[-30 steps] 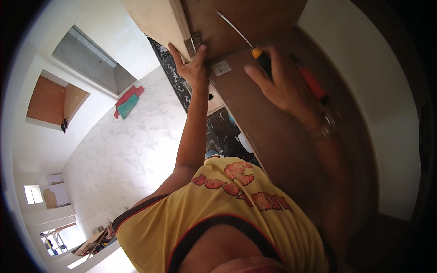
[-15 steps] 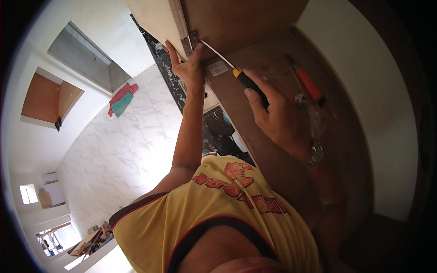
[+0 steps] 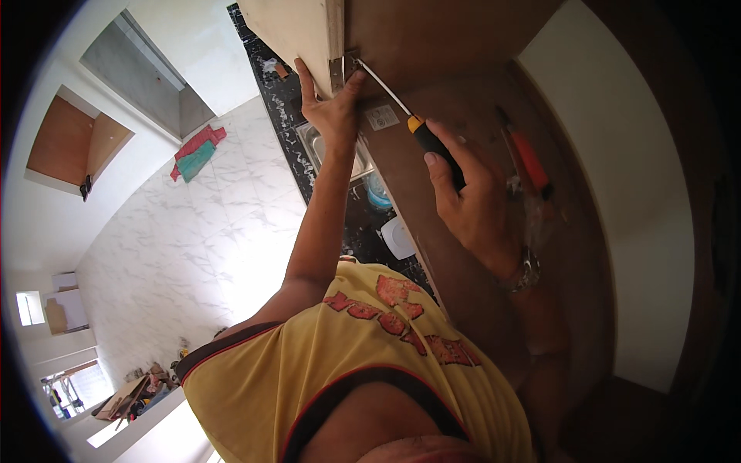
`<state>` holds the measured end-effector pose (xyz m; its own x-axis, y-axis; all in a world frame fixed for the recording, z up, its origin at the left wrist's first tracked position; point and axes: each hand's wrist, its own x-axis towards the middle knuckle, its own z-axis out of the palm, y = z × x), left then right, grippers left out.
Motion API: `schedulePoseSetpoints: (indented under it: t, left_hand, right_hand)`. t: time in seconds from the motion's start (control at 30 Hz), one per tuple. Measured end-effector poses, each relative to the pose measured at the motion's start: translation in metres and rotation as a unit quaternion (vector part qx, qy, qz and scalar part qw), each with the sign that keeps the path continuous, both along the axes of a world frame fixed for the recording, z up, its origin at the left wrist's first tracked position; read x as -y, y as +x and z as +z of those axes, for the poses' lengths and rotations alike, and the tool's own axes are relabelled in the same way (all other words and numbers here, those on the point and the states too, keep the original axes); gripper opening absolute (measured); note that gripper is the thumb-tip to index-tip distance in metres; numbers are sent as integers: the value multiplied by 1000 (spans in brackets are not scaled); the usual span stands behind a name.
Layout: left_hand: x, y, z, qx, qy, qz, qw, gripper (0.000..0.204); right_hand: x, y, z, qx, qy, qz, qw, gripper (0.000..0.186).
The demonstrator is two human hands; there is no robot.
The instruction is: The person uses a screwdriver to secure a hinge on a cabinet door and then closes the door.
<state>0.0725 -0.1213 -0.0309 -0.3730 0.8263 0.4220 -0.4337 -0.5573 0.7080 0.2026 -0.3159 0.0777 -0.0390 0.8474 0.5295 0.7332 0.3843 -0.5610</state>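
One pale, marbled floor [image 3: 170,255] takes up the left side, and one broad brown board [image 3: 432,208] spreads beneath the right forearm, bordered on the far right by one curved white strip of wall [image 3: 641,201]. Between floor and board runs one black, white-flecked tabletop [image 3: 363,231]. Two recesses open in the wall at upper left, one grey [image 3: 135,69] and one brown [image 3: 65,139]. One pale wooden panel [image 3: 297,31] comes down from the top edge.

Two hands are at work. The left hand [image 3: 336,112] straddles the panel's lower end, its thumb on one side and a finger on the other, holding it. The right hand [image 3: 475,201] is wrapped around one screwdriver, and one metal band circles that wrist.

One bundle of red and green cloth [image 3: 197,154] lies on the floor. One metal sink [image 3: 361,163] is set into the tabletop, partly covered by the left forearm; near it are one bluish container [image 3: 377,190] and one white dish-like piece [image 3: 397,238].

The screwdriver [image 3: 419,127], black-handled with a yellow collar, slants up and left. One red-handled tool [image 3: 529,162] lies on the board, right of it. One whitish label [image 3: 381,117] sits close to the left hand. Smallest is one metal hinge [image 3: 350,63] at the panel's edge; the screwdriver's tip meets it beside the left thumb, though whether it sits in a screw I cannot tell.
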Motion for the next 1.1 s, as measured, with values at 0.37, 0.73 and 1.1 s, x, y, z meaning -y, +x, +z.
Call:
schedulePoseSetpoints:
  t: [0.37,0.73,1.1]
  left_hand:
    - [-7,0,-5,-11,-23,1,1000,115]
    - [-11,-3,-8,-18,-26,7,999,115]
    - [-12,5,0,-6,-27,5,1000,117]
  right_hand:
    - [0,-4,4,13,-26,-34,999,37]
    - [5,-21,10,139,-19,-66,988,40]
    - [2,-30,1,156,28,-88,983,45]
